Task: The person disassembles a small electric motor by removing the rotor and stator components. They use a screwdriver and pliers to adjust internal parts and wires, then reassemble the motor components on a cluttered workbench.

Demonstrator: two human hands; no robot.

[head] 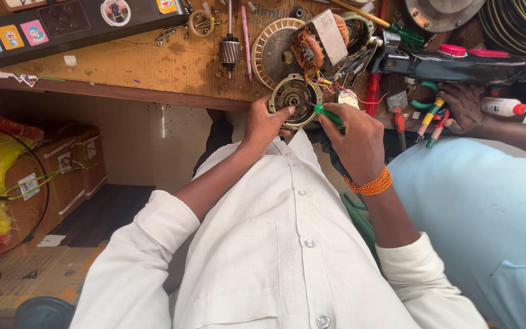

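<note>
white shirt fronts cluttered wooden workbench, cardboard boxes below.

Pretty cramped here: the workbench front edge is open toward its left part, but the right end is jammed with a fan housing, a copper-wound stator, loose pliers, and a co-worker's hand blocking that side

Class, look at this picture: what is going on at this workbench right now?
A person in a white shirt steadies a round metal motor end cover at the edge of a wooden bench with the left hand. The right hand holds a green-handled screwdriver against it. A second person's hand rests among tools further right.
</note>
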